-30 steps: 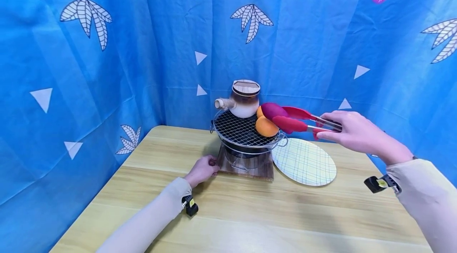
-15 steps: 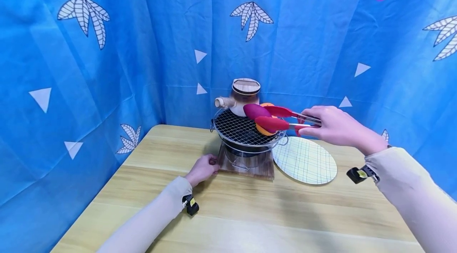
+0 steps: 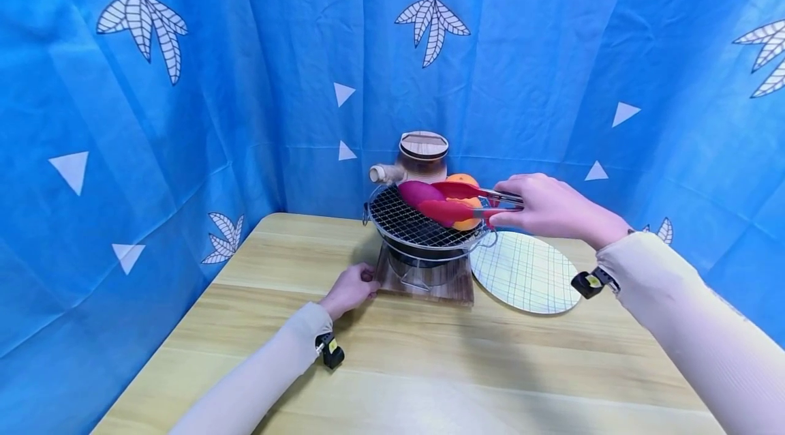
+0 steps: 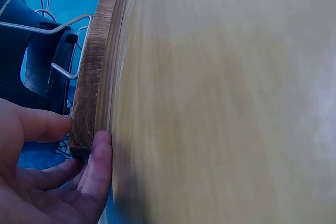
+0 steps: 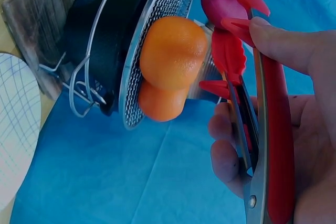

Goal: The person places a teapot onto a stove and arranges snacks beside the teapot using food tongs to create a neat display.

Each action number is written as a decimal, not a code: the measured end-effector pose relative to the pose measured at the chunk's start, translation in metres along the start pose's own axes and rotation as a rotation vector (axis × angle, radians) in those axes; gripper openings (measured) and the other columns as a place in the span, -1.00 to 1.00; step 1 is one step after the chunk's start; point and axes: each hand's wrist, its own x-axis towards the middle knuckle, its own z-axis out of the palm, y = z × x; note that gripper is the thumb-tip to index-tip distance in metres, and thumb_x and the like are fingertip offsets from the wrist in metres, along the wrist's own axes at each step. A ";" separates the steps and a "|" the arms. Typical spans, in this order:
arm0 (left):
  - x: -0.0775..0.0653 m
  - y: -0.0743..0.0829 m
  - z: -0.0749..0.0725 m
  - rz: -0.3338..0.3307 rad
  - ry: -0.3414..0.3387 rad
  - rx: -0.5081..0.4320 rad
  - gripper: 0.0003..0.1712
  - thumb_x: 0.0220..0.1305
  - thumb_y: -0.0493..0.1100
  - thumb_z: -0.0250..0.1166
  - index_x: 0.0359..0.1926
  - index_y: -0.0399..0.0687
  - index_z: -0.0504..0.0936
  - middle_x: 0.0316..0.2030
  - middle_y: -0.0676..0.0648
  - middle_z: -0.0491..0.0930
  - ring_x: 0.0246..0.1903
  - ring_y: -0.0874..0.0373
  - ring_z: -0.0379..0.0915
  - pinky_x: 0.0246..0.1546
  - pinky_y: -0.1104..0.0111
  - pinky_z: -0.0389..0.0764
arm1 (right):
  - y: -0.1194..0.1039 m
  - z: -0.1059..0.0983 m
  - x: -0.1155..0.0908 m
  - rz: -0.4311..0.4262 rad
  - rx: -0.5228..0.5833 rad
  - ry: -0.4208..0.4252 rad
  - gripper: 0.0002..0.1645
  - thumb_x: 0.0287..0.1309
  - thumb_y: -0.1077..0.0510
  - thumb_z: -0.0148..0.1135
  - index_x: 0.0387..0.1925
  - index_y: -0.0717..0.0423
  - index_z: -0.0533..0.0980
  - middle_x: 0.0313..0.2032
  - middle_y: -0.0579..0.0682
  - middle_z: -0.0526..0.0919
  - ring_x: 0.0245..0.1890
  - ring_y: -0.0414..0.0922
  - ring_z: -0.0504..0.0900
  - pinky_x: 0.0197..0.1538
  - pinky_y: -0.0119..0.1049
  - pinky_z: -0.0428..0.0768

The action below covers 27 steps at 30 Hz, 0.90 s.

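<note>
My right hand (image 3: pixel 542 206) grips metal tongs (image 3: pixel 448 210) with red tips and red handle grips. Between the tips is a smooth, purple, oval piece of produce (image 5: pixel 223 3), its exact kind unclear. In the head view it appears over the wire grill mesh (image 3: pixel 392 211). Two oranges (image 5: pixel 173 51) rest on the mesh at its right side, partly hidden by the tongs in the head view. My left hand (image 3: pixel 351 290) pinches the near left corner of the wooden board (image 4: pixel 94 72) under the grill, thumb above and fingers below.
A lidded teapot (image 3: pixel 423 146) with a side handle stands at the back of the grill. To the right, a round checked plate (image 3: pixel 527 278) lies on the wooden table (image 3: pixel 405 367). A blue patterned curtain (image 3: pixel 319 33) closes off the back and left side.
My right hand has carried the tongs and the purple piece leftward across the grill, past the oranges. My left hand keeps its hold on the board.
</note>
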 end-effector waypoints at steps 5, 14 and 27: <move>0.000 0.001 0.000 -0.006 -0.007 -0.011 -0.58 0.22 -0.32 0.31 0.09 -0.40 0.53 -0.15 -0.24 0.65 -0.39 0.14 0.64 -0.26 0.32 0.73 | -0.002 0.001 0.007 0.019 -0.027 -0.020 -0.27 0.12 -0.26 0.42 0.18 0.11 0.57 -0.13 0.00 0.70 -0.23 -0.08 0.59 -0.38 -0.28 0.55; 0.000 0.002 0.000 -0.009 -0.006 0.008 -0.55 0.24 -0.33 0.30 0.13 -0.41 0.50 -0.15 -0.23 0.66 -0.37 0.11 0.64 -0.24 0.30 0.73 | -0.009 0.003 0.026 0.009 -0.061 -0.022 -0.39 0.11 -0.22 0.44 0.07 0.07 0.63 -0.26 -0.08 0.64 -0.31 -0.09 0.54 -0.41 -0.26 0.47; 0.000 0.000 -0.001 -0.001 -0.007 0.017 -0.57 0.23 -0.31 0.31 0.10 -0.39 0.52 -0.17 -0.21 0.65 -0.37 0.13 0.64 -0.25 0.31 0.72 | -0.024 0.009 0.038 -0.004 -0.132 -0.060 -0.53 0.12 -0.23 0.42 -0.11 0.00 0.65 -0.36 -0.13 0.57 -0.40 -0.11 0.51 -0.43 -0.24 0.43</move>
